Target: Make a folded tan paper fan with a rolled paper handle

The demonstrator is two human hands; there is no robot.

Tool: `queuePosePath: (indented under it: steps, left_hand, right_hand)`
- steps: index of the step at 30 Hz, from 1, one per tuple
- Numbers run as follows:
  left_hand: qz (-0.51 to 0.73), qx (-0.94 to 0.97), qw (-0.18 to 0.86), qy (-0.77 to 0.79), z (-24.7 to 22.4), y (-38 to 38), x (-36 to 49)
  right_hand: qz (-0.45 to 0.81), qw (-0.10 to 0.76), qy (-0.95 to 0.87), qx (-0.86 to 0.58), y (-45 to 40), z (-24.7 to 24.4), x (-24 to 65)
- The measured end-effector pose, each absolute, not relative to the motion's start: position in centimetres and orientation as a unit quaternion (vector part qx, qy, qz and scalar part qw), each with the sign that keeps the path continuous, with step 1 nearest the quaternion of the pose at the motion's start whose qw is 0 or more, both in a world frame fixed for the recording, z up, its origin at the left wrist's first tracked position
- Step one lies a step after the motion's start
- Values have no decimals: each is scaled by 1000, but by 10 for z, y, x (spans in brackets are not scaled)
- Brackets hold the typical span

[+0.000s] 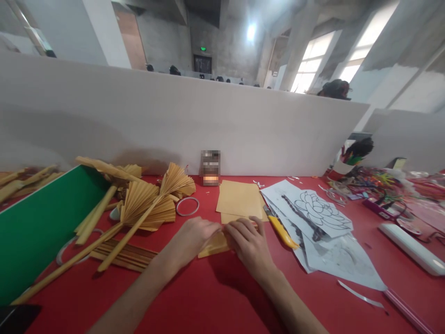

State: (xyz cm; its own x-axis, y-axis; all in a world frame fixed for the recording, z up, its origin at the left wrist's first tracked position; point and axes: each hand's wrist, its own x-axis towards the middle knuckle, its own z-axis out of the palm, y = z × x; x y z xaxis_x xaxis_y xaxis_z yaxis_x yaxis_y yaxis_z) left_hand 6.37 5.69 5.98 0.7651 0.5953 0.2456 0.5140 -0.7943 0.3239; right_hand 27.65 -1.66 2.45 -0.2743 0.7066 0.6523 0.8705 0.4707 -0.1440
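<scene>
Between my two hands is a piece of tan paper (215, 246), partly covered by my fingers. My left hand (198, 235) has its fingers closed on the paper's left side. From the right, my right hand (247, 241) grips the same paper with bent fingers. Just beyond them lie flat tan paper sheets (240, 197). To the left are pleated paper fans (142, 204) on long rolled paper handles, and a stack of folded paper strips (121, 255). A yellow utility knife (282, 232) rests right of my right hand.
A roll of tape (187, 206) lies near the fans. White sheets with a flower drawing (320, 211) spread at right, near a white bar-shaped object (412, 248). A green board (52, 222) stands at left. A white partition (167, 120) borders the red table (194, 297).
</scene>
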Motion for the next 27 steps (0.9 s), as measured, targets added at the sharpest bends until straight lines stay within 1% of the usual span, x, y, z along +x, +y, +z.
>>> queuePosePath:
  steps: [3, 7, 10, 12, 14, 16, 19, 22, 25, 27]
  left_hand:
    - [186, 950, 52, 244, 55, 55, 64]
    - [288, 933, -35, 214, 41, 56, 46]
    - [323, 913, -147, 201, 34, 47, 24]
    - [323, 899, -221, 196, 32, 36, 11]
    - [313, 889, -266, 201, 31, 25, 1]
    - [307, 883, -286, 211, 28, 16, -3]
    - [300, 895, -272, 190, 21, 8, 4]
    - [263, 927, -210, 167, 13, 2, 16]
    - [217, 950, -120, 191, 5, -2, 26]
    - [206, 950, -37, 230, 1, -2, 29]
  right_hand:
    - [-95, 348, -790, -495, -15, 20, 278]
    - [-104, 347, -787, -500, -12, 21, 295]
    - [-172, 333, -801, -468, -14, 29, 303]
    - [-236, 323, -809, -431, -19, 34, 303]
    - [-284, 310, -814, -401, -25, 35, 300]
    - [-300, 289, -820, -392, -33, 31, 297]
    - [-276, 229, -844, -399, -44, 18, 295]
    - [-225, 180, -872, -396, -53, 6, 296]
    - [-148, 188, -878, -414, -58, 2, 300]
    - [-84, 205, -863, -454, -58, 2, 302]
